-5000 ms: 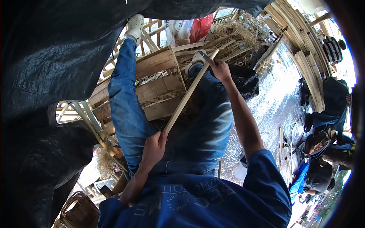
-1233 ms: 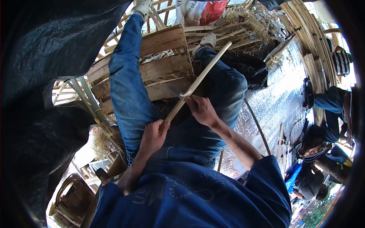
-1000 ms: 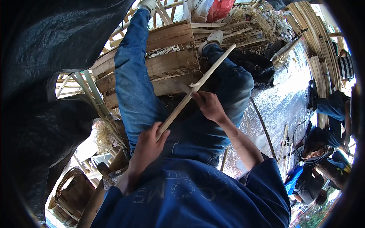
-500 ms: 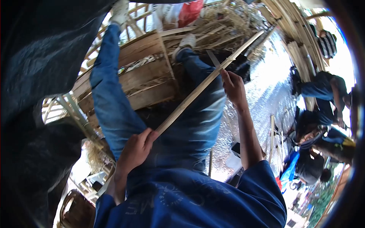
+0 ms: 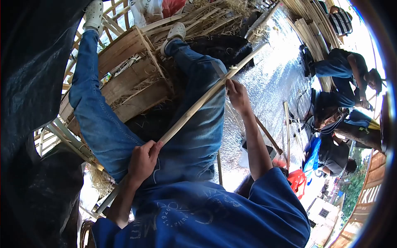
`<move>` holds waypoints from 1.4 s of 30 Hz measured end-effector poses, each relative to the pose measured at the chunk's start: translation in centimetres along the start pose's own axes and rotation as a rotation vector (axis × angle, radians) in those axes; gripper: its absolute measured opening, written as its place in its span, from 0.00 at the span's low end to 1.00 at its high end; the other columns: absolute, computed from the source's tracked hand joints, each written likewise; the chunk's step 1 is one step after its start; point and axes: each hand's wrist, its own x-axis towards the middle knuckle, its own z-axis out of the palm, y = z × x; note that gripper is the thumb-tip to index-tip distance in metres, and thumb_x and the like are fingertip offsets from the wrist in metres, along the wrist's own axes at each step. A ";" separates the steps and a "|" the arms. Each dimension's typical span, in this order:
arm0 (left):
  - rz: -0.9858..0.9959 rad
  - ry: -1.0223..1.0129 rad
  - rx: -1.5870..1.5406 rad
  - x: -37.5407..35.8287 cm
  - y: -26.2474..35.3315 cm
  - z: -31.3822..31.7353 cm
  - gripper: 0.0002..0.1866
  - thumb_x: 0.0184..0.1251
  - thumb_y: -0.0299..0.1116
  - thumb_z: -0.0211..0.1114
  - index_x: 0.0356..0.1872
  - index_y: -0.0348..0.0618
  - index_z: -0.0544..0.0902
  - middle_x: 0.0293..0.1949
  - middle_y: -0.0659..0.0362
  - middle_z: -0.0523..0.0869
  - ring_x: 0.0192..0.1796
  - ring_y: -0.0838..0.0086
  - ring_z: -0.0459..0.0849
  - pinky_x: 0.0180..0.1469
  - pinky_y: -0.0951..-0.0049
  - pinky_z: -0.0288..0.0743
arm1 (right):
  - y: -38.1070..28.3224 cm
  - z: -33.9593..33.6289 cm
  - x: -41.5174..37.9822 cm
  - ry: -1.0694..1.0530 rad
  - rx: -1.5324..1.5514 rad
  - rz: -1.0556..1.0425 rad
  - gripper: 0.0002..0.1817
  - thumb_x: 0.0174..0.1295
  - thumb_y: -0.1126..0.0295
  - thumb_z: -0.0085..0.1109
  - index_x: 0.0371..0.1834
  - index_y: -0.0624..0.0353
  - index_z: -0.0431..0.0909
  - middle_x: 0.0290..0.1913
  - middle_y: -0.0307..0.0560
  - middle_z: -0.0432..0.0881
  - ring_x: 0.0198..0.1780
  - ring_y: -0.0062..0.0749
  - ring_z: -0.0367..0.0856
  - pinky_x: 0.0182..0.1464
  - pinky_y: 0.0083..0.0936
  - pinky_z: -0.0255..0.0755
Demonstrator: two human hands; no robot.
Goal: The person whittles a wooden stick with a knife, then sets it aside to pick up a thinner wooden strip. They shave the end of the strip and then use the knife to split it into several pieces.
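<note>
A long pale strip of wood or bamboo (image 5: 192, 110) runs slantwise across my lap, its far end up to the right. My left hand (image 5: 142, 162) is closed round its near end, above my left thigh. Farther along, my right hand (image 5: 238, 95) is closed on a knife, whose handle is hidden in the fingers. The knife's blade (image 5: 217, 68) crosses the strip and shows beyond it, over my right knee. A small raised curl of shaving (image 5: 234, 67) sits on the strip just past the blade.
A wooden crate (image 5: 138, 97) stands between my legs. Loose strips and shavings (image 5: 206, 20) lie beyond my feet. On the right are a shiny silver sheet (image 5: 269, 78), stacked planks (image 5: 312, 35) and several people, one seated in dark clothes (image 5: 347, 78). Black sheeting (image 5: 33, 82) hangs at left.
The view has shifted, so most of the scene sits farther left. Both hands keep their hold, and the knife stays across the strip near the right hand.
</note>
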 end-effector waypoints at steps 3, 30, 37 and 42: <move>0.003 0.012 -0.023 0.0 -0.1 0.1 0.23 0.75 0.43 0.54 0.23 0.35 0.74 0.11 0.52 0.71 0.13 0.67 0.74 0.17 0.67 0.60 | -0.1 -0.9 -0.2 -0.125 0.220 0.195 0.21 0.72 0.57 0.42 0.39 0.66 0.76 0.32 0.64 0.79 0.35 0.58 0.79 0.38 0.42 0.70; -0.129 0.111 0.015 -0.3 0.7 -1.3 0.22 0.75 0.42 0.54 0.24 0.33 0.73 0.13 0.52 0.69 0.16 0.74 0.67 0.21 0.69 0.61 | -0.5 -1.5 0.7 -0.004 0.017 0.197 0.27 0.72 0.48 0.42 0.36 0.65 0.76 0.25 0.55 0.78 0.29 0.44 0.78 0.35 0.38 0.69; -0.087 0.116 -0.072 -1.1 1.7 -1.5 0.22 0.76 0.41 0.53 0.25 0.33 0.74 0.14 0.52 0.70 0.16 0.74 0.67 0.21 0.69 0.60 | -5.7 -2.9 1.4 0.001 0.225 0.222 0.19 0.72 0.55 0.46 0.37 0.61 0.75 0.25 0.58 0.78 0.30 0.51 0.81 0.33 0.41 0.70; -0.116 0.115 -0.008 -0.7 1.1 -1.0 0.21 0.76 0.40 0.53 0.24 0.33 0.74 0.13 0.52 0.70 0.16 0.73 0.68 0.21 0.68 0.61 | -4.7 -0.9 0.8 0.035 0.047 0.009 0.16 0.70 0.57 0.49 0.37 0.60 0.76 0.25 0.58 0.78 0.27 0.48 0.81 0.30 0.41 0.69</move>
